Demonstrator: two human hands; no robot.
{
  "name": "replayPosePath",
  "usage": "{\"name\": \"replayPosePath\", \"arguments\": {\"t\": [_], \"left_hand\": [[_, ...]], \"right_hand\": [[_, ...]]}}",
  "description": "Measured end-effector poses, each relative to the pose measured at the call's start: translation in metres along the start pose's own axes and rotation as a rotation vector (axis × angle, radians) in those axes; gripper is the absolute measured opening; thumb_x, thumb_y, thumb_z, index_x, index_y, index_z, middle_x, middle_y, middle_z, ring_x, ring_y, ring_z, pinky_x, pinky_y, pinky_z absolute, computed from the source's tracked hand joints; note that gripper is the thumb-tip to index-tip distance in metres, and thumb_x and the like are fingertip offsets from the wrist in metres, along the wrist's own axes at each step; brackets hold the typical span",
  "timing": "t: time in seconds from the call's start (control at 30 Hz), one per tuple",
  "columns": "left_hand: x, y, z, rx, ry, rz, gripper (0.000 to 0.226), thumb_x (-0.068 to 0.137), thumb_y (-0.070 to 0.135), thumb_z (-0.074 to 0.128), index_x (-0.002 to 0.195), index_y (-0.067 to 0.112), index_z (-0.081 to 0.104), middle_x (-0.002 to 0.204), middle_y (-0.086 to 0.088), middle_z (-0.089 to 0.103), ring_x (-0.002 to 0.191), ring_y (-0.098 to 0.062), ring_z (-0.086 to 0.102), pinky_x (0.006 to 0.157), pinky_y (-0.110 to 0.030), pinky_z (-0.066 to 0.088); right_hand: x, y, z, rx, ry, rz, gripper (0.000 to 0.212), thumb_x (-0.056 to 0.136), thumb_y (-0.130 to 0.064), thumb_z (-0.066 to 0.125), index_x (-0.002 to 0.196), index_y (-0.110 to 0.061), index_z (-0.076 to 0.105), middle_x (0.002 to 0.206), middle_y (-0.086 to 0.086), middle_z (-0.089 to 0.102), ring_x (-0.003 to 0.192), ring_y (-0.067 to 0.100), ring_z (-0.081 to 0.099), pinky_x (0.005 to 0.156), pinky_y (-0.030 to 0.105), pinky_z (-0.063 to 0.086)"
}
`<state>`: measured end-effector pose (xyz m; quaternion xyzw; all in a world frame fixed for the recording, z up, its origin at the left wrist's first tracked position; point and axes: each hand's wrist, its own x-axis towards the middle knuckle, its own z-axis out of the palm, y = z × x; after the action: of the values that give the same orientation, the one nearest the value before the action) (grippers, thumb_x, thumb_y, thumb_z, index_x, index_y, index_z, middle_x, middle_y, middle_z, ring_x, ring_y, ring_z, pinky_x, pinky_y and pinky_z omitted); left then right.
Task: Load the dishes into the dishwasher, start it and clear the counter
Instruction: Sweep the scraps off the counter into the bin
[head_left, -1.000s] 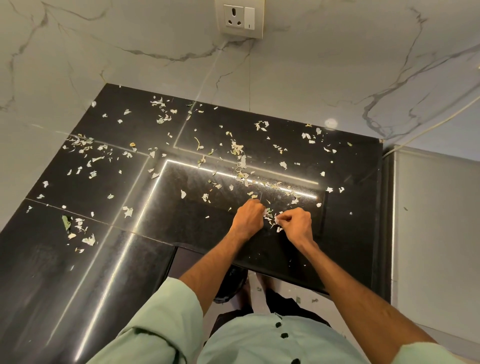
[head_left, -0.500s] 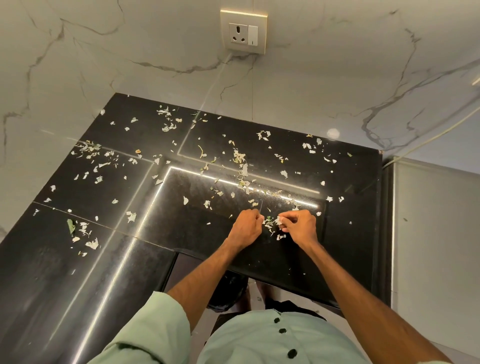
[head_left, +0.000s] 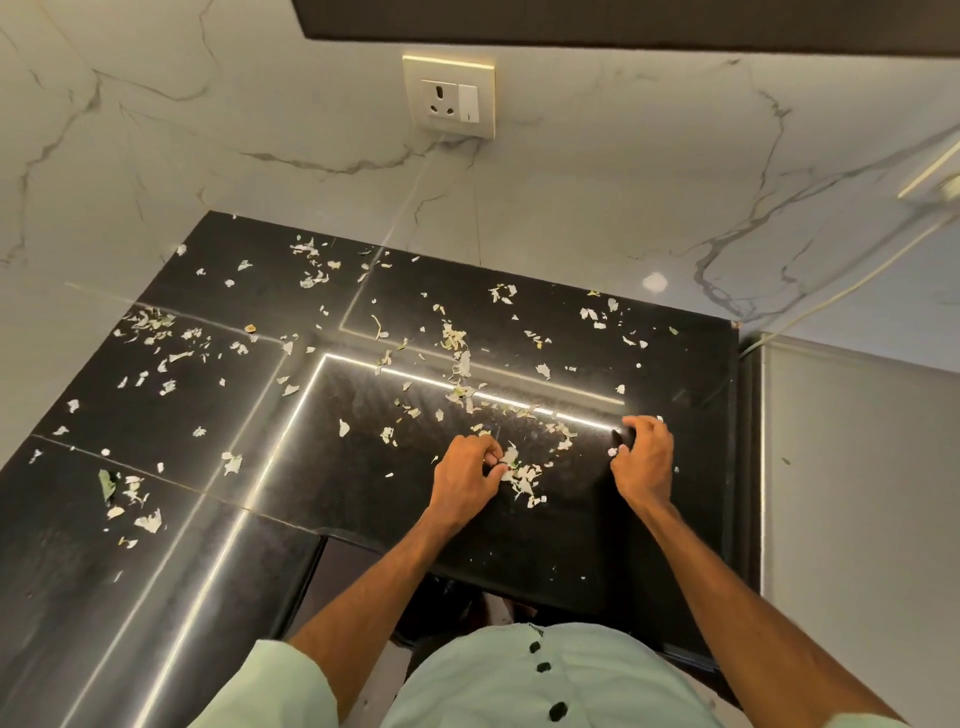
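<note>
Both forearms are stretched forward over the black tabletop, wrists low and palms turned down. The left hand is curled, its thumb and fingertips pinched on scraps at the left edge of one small heap. The right hand is set well apart from it, fingers bent, tips on the stone; whether anything is held inside cannot be told (a white fleck is seen by the thumb). Two hands and one gathered heap are counted; the loose scraps spread across the rest of the tabletop are too many to count, thickest along the middle and at the far left. One wall socket is seen on the marble wall, one pale cable at the right, and three dark buttons on the shirt.
</note>
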<state>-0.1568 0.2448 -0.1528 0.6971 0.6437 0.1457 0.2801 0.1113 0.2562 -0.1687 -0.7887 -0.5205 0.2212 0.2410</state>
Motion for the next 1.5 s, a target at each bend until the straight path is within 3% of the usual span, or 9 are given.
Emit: {"name": "replayPosePath", "arguments": {"t": [0.17,0.33,0.6,0.73,0.97,1.17,1.27,1.37,1.5], "left_hand": [[-0.006,-0.002,-0.002,0.03,0.006,-0.011,0.006,0.091,0.03,0.072,0.096,0.027,0.07,0.09,0.014,0.065,0.092,-0.004,0.052,0.082,-0.029,0.053],[-0.015,-0.005,0.002,0.023,0.01,-0.039,0.018,0.09,0.024,0.071,0.108,0.026,0.069,0.096,0.014,0.065,0.097,-0.005,0.054,0.083,-0.025,0.051],[-0.03,-0.03,0.002,-0.032,0.002,-0.099,0.03,0.091,0.015,0.069,0.12,0.02,0.062,0.108,0.008,0.059,0.102,-0.008,0.056,0.093,-0.028,0.052],[-0.043,-0.047,0.002,-0.048,-0.025,-0.112,0.032,0.091,0.015,0.069,0.121,0.021,0.061,0.113,0.007,0.057,0.1,-0.007,0.058,0.093,-0.029,0.053],[-0.045,-0.052,0.008,-0.051,-0.078,-0.085,0.025,0.095,0.018,0.067,0.119,0.019,0.063,0.114,0.005,0.058,0.098,-0.008,0.058,0.091,-0.027,0.053],[-0.026,-0.037,0.019,-0.019,-0.071,0.027,0.018,0.099,0.015,0.056,0.114,0.018,0.066,0.108,0.001,0.062,0.093,-0.01,0.058,0.081,-0.022,0.05],[-0.015,-0.028,0.023,-0.041,-0.098,0.074,0.017,0.098,0.014,0.057,0.111,0.016,0.068,0.106,-0.001,0.064,0.091,-0.011,0.061,0.082,-0.025,0.053],[-0.002,-0.024,0.021,-0.086,-0.106,0.081,0.017,0.098,0.016,0.058,0.111,0.016,0.069,0.107,-0.001,0.067,0.088,-0.009,0.062,0.085,-0.032,0.057],[0.009,-0.029,0.008,-0.125,-0.036,0.091,0.019,0.096,0.012,0.062,0.113,0.016,0.066,0.108,0.0,0.065,0.088,-0.009,0.062,0.087,-0.031,0.057]], "right_hand": [[0.027,0.011,-0.005,-0.215,-0.17,0.004,0.075,0.08,0.001,0.077,0.146,-0.002,0.041,0.157,0.023,0.029,0.147,0.04,0.027,0.12,0.051,0.031],[0.007,0.01,0.012,-0.292,-0.235,-0.154,0.06,0.078,0.01,0.071,0.134,-0.002,0.051,0.136,0.014,0.037,0.127,0.026,0.041,0.105,0.041,0.051],[-0.065,-0.032,0.045,-0.097,-0.385,-0.326,0.067,0.085,0.018,0.053,0.147,-0.006,0.047,0.13,0.003,0.042,0.116,0.006,0.043,0.113,0.023,0.04],[-0.038,-0.045,0.03,-0.076,-0.237,-0.201,0.059,0.085,0.021,0.05,0.136,-0.007,0.059,0.128,0.005,0.05,0.111,0.007,0.047,0.103,0.014,0.038],[-0.023,-0.057,0.047,-0.24,-0.352,-0.315,0.066,0.079,0.022,0.052,0.14,-0.004,0.052,0.135,0.011,0.042,0.128,0.022,0.041,0.115,0.035,0.041],[-0.075,-0.056,0.057,-0.226,-0.5,-0.502,0.075,0.081,0.02,0.056,0.148,-0.011,0.046,0.141,0.004,0.039,0.132,0.016,0.04,0.114,0.025,0.039],[-0.082,-0.045,0.05,-0.201,-0.472,-0.44,0.069,0.082,0.019,0.057,0.144,-0.013,0.053,0.139,-0.001,0.045,0.13,0.01,0.042,0.112,0.018,0.036],[-0.076,-0.03,0.038,-0.154,-0.311,-0.249,0.069,0.08,0.02,0.059,0.14,-0.014,0.057,0.137,-0.002,0.048,0.13,0.011,0.044,0.112,0.027,0.043],[-0.067,-0.021,0.031,-0.186,-0.283,-0.122,0.076,0.079,0.019,0.062,0.148,-0.007,0.045,0.137,0.004,0.042,0.128,0.017,0.041,0.109,0.031,0.046]]}}
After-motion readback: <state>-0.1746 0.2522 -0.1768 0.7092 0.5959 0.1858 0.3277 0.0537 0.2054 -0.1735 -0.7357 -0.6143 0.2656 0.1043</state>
